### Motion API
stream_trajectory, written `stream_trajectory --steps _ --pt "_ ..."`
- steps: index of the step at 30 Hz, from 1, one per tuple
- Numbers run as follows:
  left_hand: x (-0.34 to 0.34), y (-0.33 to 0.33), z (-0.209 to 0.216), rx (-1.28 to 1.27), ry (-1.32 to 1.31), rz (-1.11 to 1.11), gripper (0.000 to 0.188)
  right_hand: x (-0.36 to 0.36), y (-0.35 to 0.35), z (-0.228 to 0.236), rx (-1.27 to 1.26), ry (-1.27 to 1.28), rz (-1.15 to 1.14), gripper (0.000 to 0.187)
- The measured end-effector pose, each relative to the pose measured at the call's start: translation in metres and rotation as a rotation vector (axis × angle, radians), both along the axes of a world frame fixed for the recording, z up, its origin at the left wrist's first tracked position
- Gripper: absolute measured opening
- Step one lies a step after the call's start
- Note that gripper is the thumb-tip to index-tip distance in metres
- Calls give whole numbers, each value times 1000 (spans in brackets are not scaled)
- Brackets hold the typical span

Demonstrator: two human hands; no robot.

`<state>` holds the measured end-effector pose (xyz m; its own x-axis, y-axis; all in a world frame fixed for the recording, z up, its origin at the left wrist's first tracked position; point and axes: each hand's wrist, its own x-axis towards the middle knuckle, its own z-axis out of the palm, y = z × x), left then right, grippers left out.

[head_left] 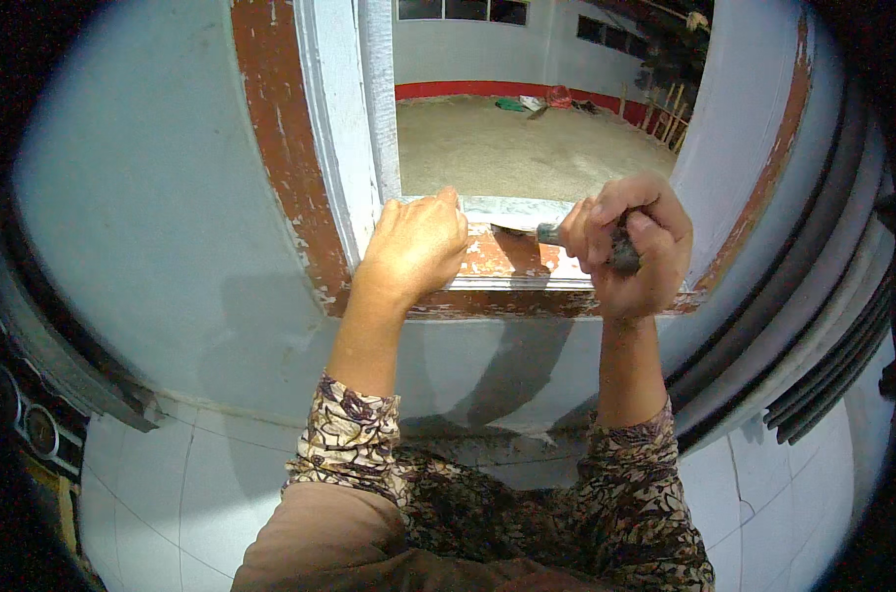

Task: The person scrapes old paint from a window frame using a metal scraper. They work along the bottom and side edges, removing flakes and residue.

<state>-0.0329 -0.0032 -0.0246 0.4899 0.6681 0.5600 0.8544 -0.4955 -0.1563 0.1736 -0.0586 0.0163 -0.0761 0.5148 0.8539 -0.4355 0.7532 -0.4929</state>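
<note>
In front of me is a window frame (522, 259), its sill white with brown patches where the paint is chipped. My left hand (418, 242) is closed over the sill's left part, its fingers curled at the raised white strip (512, 211). Above the right part of the sill, my right hand (635, 237) is wrapped round a dark-handled, scraper-like tool (625, 252). The tool's grey collar (548, 234) points left toward the strip. A small dark shape lies just beyond the collar; I cannot tell whether it is blade or shadow.
Pale walls flank the frame, with brown chipped edging (280, 128). Beyond the opening lies a rough floor (507, 148) with a red bag (558, 96) and wooden sticks (670, 116). White tiles (172, 493) are below. Dark ribbed sheets (827, 365) stand at the right.
</note>
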Motion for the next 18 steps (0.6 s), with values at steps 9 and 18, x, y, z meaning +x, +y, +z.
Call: stream_trajectory --steps 9,18 --pt "3 -2 4 -41 -60 67 15 0 -14 -5 98 -181 -120 22" --pt "3 0 -4 -95 -189 104 24 55 -31 8 155 -17 -34 23"
